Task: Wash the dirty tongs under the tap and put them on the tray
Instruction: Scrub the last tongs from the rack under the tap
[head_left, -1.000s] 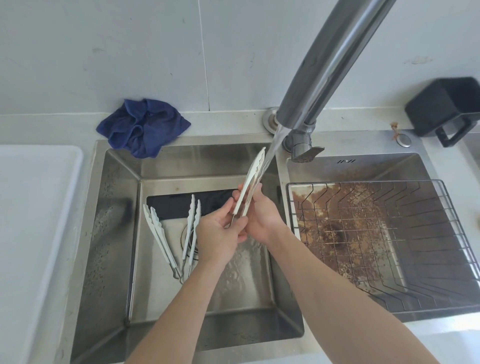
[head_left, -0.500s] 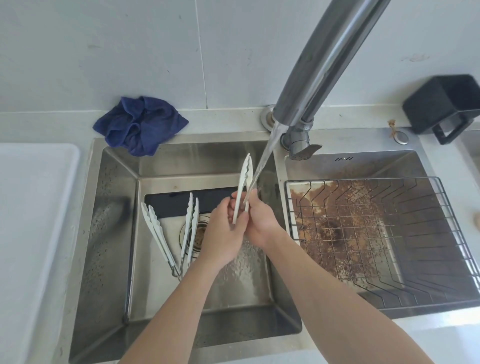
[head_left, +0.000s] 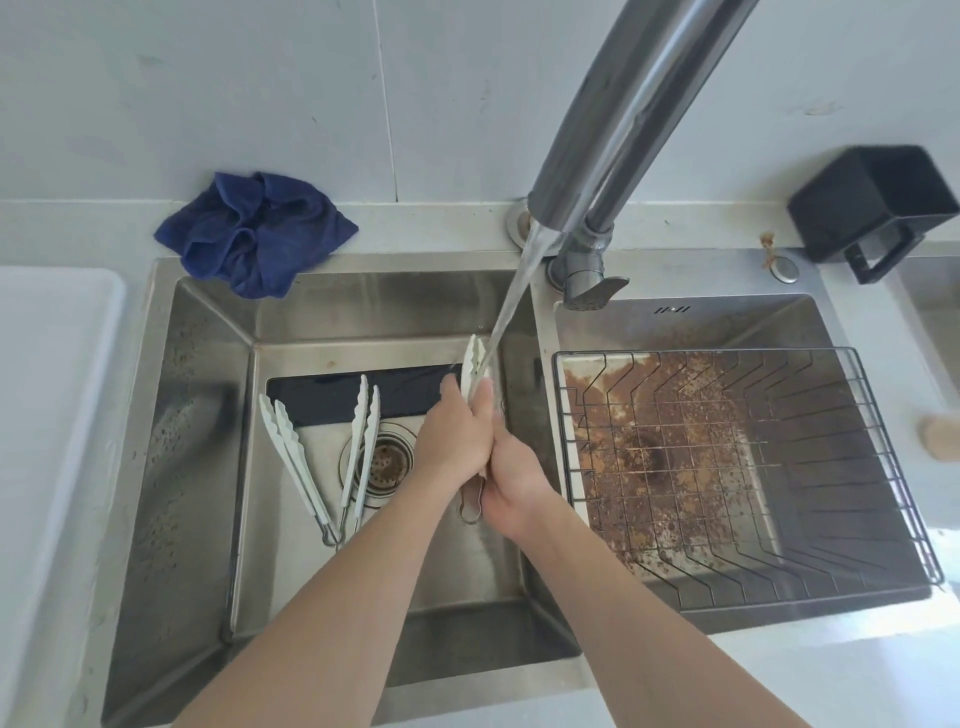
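Washing step: both hands, left (head_left: 453, 439) and right (head_left: 511, 480), gripped tongs (head_left: 474, 366) under the tap (head_left: 618, 130); next, probably transfer to the tray (head_left: 57, 364).

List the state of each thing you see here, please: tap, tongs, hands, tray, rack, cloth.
tap: running
held tongs: closed, under the water
spare tongs: two pairs, lying in the sink
left hand: grips held tongs
right hand: grips held tongs
tray: no tongs visible
rack: empty
cloth: crumpled
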